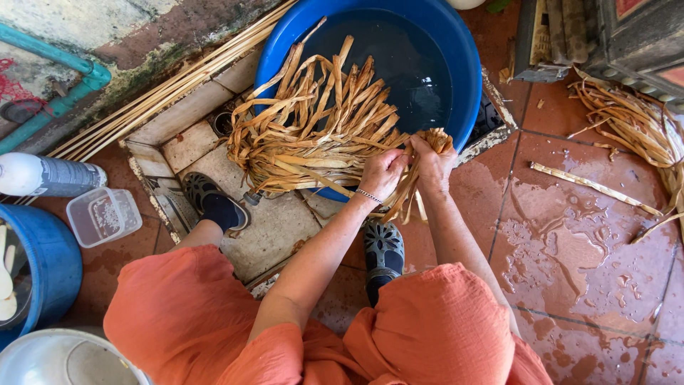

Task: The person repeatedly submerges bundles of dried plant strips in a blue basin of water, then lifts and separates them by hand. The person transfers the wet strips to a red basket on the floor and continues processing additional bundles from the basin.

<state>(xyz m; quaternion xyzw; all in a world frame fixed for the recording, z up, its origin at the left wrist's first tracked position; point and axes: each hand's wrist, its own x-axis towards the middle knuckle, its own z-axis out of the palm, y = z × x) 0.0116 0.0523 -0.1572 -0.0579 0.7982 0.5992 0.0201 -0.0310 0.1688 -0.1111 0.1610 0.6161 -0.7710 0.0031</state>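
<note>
A bundle of wet tan leaf strips fans out from a blue basin filled with dark water. My left hand, with a bracelet on its wrist, grips the gathered end of the strips at the basin's near rim. Right beside it, my right hand closes on the same gathered end, where the strips bunch into a knot-like clump. Loose strip ends hang down below both hands toward my dark clog.
More dry strips lie on the wet red tiles at right. Long thin canes run along the wall at left. A clear plastic tub, a white bottle and a blue bucket stand at left.
</note>
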